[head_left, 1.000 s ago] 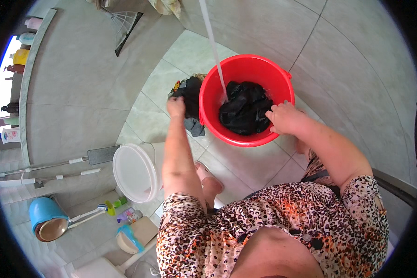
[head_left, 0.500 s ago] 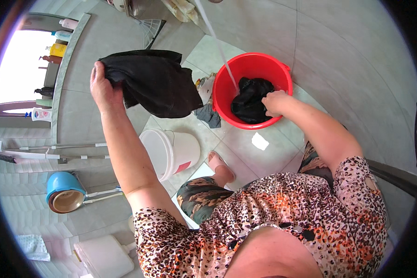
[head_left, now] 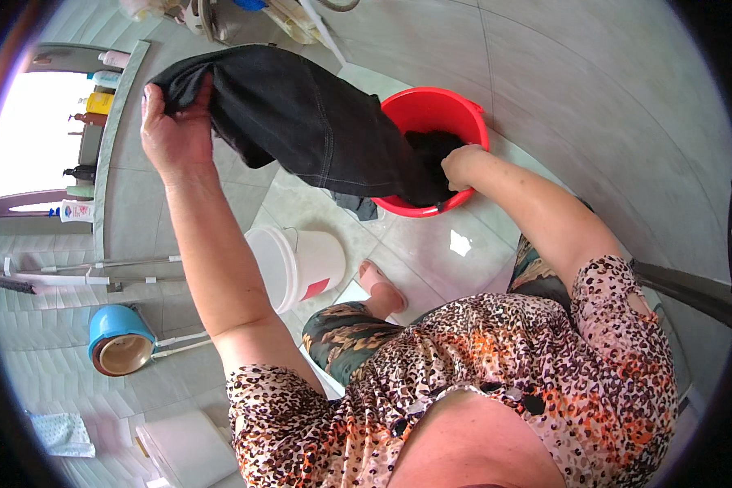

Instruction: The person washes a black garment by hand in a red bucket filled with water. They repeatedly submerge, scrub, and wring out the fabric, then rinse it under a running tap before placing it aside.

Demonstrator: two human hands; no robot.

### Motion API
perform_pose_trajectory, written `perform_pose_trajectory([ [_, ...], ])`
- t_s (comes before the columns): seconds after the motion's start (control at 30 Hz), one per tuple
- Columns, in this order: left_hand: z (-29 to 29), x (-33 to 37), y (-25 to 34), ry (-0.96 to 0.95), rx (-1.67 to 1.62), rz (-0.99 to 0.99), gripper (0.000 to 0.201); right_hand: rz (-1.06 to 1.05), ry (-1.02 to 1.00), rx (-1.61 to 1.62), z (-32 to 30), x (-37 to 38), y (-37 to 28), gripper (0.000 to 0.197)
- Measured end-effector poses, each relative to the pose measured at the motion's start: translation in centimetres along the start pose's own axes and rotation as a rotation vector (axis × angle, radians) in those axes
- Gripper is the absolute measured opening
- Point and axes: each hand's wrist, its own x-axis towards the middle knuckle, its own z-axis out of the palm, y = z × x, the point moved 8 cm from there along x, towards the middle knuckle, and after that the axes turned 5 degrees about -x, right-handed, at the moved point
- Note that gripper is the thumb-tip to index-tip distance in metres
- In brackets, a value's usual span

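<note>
My left hand (head_left: 177, 134), raised at the left, is closed on one end of a black garment (head_left: 301, 114) with stitched seams. From there the dark cloth slants down to the right and over the near rim of a red bucket (head_left: 476, 114). Over the bucket's right side, my right hand (head_left: 462, 167) is closed on black cloth in it; its fingertips are partly hidden. More dark fabric (head_left: 435, 146) lies inside the bucket, and I cannot tell whether it is one piece with the raised garment.
A white bucket (head_left: 317, 264) with a wire handle stands near my foot. Grey cloth (head_left: 355, 205) lies on the tiles beside the red bucket. At the left are a ledge with several bottles (head_left: 98, 103), mop poles (head_left: 114, 264) and a blue basin (head_left: 118, 329). A tiled wall (head_left: 594, 89) rises at the right.
My left hand has risen slightly, and the black garment now stretches out longer, down to the red bucket. My right hand stays at the bucket. The water stream seen earlier no longer shows.
</note>
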Motion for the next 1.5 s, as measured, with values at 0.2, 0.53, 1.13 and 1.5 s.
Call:
perform_pose_trajectory([
  [0.2, -0.8, -5.5, -10.9, 0.005, -0.112, -0.198, 0.031, 0.039, 0.026, -0.122, -0.8, -2.1, 1.0, 0.034],
  [0.53, -8.8, -25.5, -25.9, -0.99, 1.583, -0.523, 0.037, 0.087, -0.044, -0.068, -0.3, -0.6, 1.0, 0.041],
  [1.13, -3.8, -26.4, -19.2, -0.837, 1.273, -0.54, 0.038, -0.098, 0.46, -0.171, -8.3, -3.5, 1.7, 0.087],
  [1.5, 1.3, -26.7, -11.7, -0.904, 1.399, -0.499, 0.038, -0.166, 0.289, -0.574, -10.5, -2.3, 2.5, 0.113],
])
